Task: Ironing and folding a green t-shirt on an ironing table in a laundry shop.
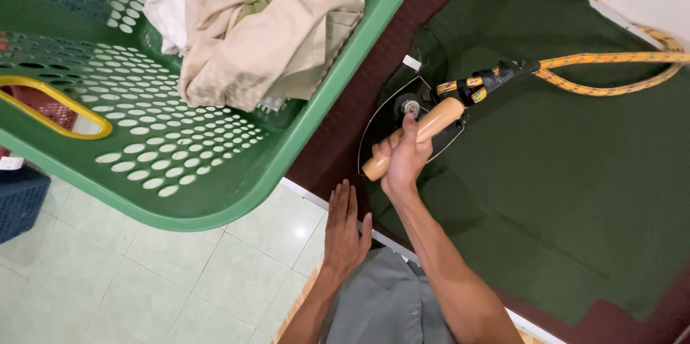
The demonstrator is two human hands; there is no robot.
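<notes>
Right hand (404, 159) wrapped tight around pale wooden handle of black flat iron (411, 122), resting on dark green cloth (560, 171); left hand (343, 225) flat, fingers together, at the table edge; just left, green perforated plastic laundry basket (215, 171) holding beige crumpled clothes (251, 28); yellow braided cord (611, 71) trailing right

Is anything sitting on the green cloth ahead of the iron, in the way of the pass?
Nothing visible. The right hand grips the iron on the dark green cloth; only its yellow cord trails behind. The left hand rests at the board's edge.
</notes>
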